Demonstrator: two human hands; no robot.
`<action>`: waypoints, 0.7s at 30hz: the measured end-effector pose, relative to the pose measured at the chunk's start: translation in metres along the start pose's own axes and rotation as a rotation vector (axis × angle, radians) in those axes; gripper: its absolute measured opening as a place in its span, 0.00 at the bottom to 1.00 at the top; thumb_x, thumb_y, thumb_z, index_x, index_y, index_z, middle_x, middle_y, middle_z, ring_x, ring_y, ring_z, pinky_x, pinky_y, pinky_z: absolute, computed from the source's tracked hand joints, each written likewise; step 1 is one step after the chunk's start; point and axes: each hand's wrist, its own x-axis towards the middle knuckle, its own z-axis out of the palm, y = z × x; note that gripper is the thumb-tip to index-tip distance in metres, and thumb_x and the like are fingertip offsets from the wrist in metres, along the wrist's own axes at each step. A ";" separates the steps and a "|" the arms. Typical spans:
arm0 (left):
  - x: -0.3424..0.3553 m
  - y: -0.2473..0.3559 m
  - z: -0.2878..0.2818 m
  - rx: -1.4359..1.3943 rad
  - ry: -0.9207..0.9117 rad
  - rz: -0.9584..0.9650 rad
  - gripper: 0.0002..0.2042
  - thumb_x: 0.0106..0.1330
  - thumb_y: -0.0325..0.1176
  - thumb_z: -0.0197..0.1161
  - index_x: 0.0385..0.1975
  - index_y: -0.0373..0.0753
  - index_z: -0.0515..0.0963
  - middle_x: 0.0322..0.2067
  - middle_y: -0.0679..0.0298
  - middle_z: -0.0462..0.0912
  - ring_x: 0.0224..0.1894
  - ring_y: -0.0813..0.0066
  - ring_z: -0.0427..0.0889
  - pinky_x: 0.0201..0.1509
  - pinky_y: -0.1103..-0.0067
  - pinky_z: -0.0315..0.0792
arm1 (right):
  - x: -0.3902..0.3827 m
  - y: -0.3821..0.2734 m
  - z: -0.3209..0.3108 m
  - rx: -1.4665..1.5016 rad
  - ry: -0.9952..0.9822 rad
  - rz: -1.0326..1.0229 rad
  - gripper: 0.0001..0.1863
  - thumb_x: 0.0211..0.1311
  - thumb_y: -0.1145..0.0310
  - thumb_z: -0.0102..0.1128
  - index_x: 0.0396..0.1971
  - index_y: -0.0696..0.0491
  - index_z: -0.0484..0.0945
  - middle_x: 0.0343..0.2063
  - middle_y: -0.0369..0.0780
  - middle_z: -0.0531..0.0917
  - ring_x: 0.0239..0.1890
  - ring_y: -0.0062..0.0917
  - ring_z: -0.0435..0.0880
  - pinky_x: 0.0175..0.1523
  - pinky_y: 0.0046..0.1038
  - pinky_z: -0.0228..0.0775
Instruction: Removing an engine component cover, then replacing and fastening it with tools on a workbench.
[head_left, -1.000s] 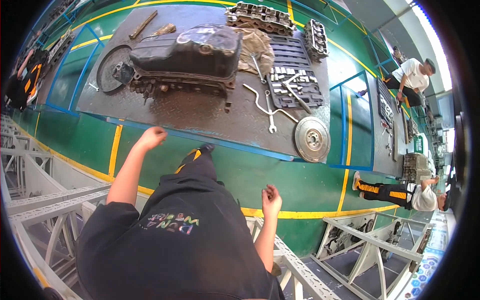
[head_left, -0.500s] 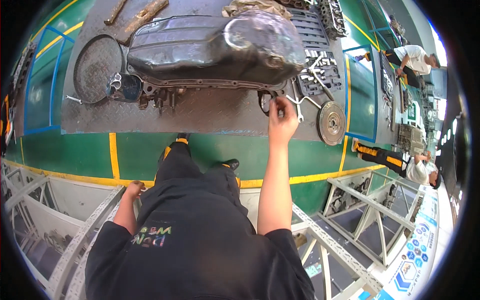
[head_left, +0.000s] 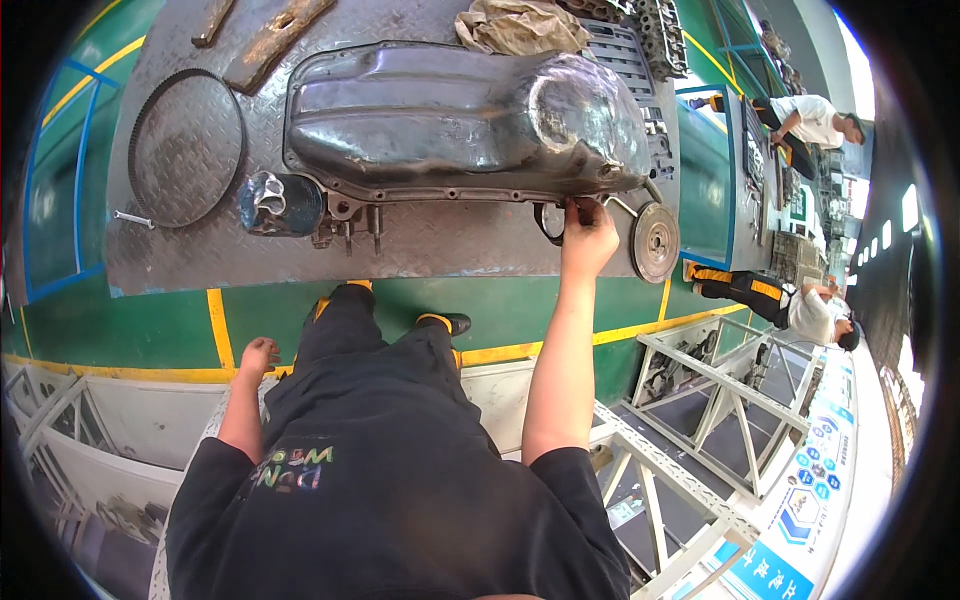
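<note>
Oil pan (head_left: 430,120) lies at our 12 o'clock; R hand (head_left: 590,238), at its 4, has fingers bunched close by, can't tell what's pinched. L hand (head_left: 258,358), at its 7, loosely curled. One-sided R tug might tip pan, nip fingertips.

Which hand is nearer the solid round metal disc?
Right. The right hand is just left of the disc, by the black pan's near edge; the left hand is much farther left, short of the table.

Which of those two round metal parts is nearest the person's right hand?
The filled-in disc, just right of the right hand; the other, an open ring, lies far left.
</note>
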 end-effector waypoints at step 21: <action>0.008 -0.014 -0.006 -0.041 -0.021 -0.033 0.14 0.65 0.41 0.54 0.44 0.40 0.74 0.36 0.61 0.81 0.34 0.65 0.81 0.34 0.68 0.75 | -0.004 -0.005 -0.008 0.093 -0.156 0.257 0.08 0.53 0.74 0.67 0.33 0.59 0.84 0.29 0.42 0.87 0.33 0.27 0.87 0.42 0.26 0.75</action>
